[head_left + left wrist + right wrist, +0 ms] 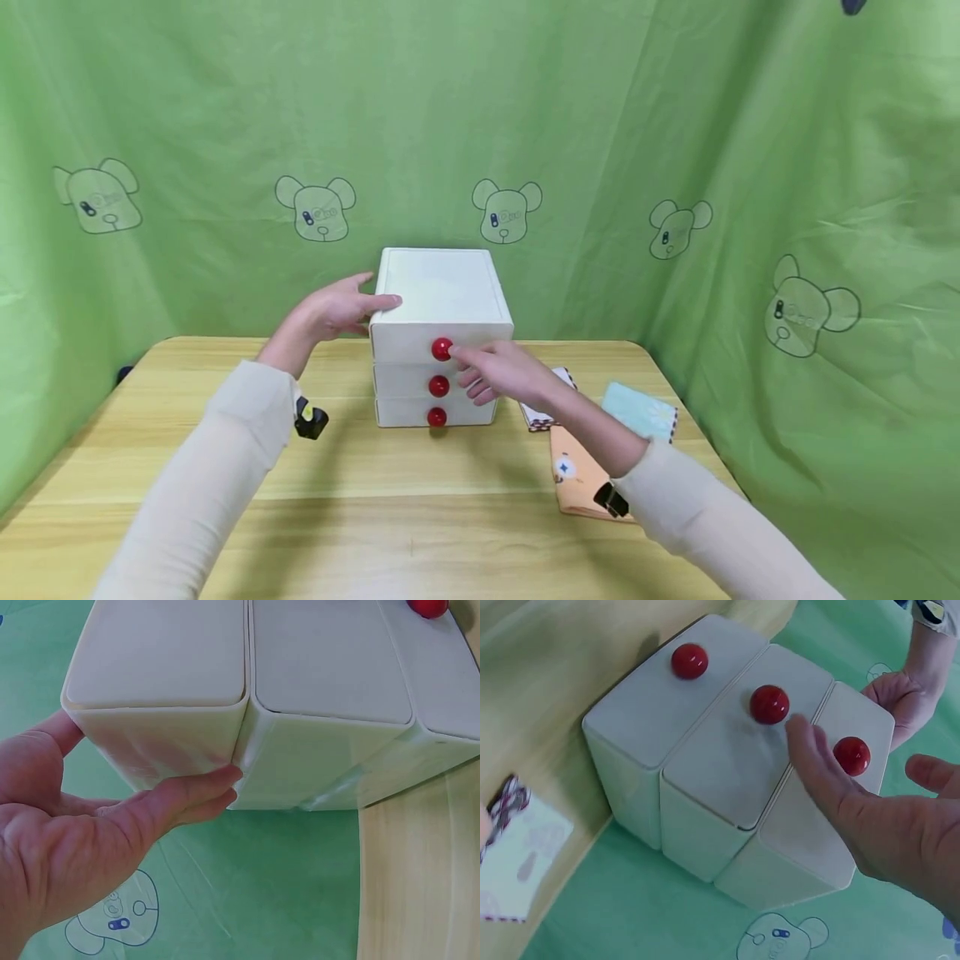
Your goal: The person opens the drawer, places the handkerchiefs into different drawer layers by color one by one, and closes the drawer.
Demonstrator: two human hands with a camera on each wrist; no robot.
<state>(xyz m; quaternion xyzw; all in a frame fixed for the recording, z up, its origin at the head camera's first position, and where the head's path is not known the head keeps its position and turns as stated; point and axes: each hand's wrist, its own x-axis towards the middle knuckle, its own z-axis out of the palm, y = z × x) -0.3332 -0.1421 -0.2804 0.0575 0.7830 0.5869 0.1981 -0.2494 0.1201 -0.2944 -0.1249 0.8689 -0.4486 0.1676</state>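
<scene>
A white three-drawer cabinet (442, 287) stands on the wooden table, each drawer front bearing a round red knob. My left hand (341, 308) rests on its upper left edge: the thumb lies over the top, and the extended fingers lie along the side wall in the left wrist view. In front of the cabinet, my right hand (506, 372) is at the top drawer's red knob (852, 755). Its thumb and fingers are spread to either side of that knob in the right wrist view, with the thumb apart from it. All the drawers appear closed.
Right of the cabinet lie folded cloths: an orange one (573, 492), a light blue one (633, 408) and a white one with a checked edge (529, 862). A green curtain (420, 108) with bear-head drawings hangs behind and beside the wooden table (405, 533).
</scene>
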